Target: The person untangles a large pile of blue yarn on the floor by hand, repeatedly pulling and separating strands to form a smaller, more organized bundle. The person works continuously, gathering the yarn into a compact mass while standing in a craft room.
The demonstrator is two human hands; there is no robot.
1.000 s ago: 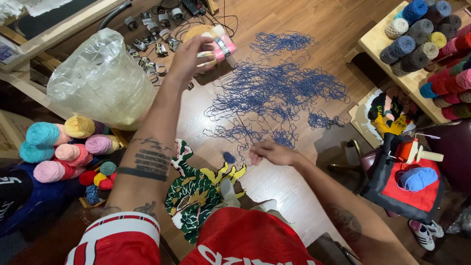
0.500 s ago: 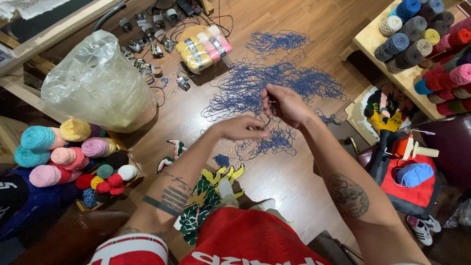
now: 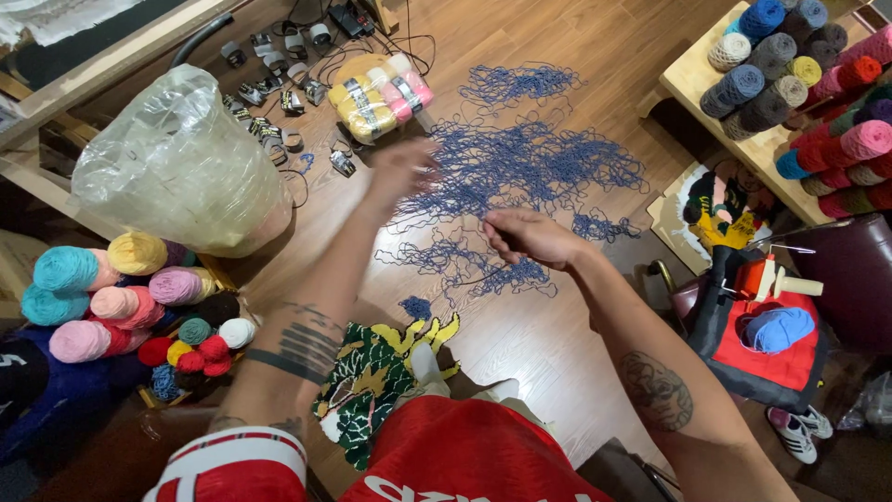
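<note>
blue yarn [image 3: 520, 167] near wrapped skein pack [image 3: 381, 93]

Blue yarn [image 3: 530, 167], thin and badly tangled, sprawls loose over the wooden floor; one strand pinched, drawn taut.

Bright, even light fills the room, with a pale sheen on the glossy wooden plank floor [image 3: 520, 344] just below the right hand [image 3: 530, 237]. Shadows are soft and short. The left hand [image 3: 401, 169] is smeared by motion blur, while the right one is sharper. The loose tangle of thin blue yarn [image 3: 530, 167] between and beyond both hands stays fairly crisp. Wide-angle stretching bends the frame's corners, and the lower edges fall dimmer.
</note>
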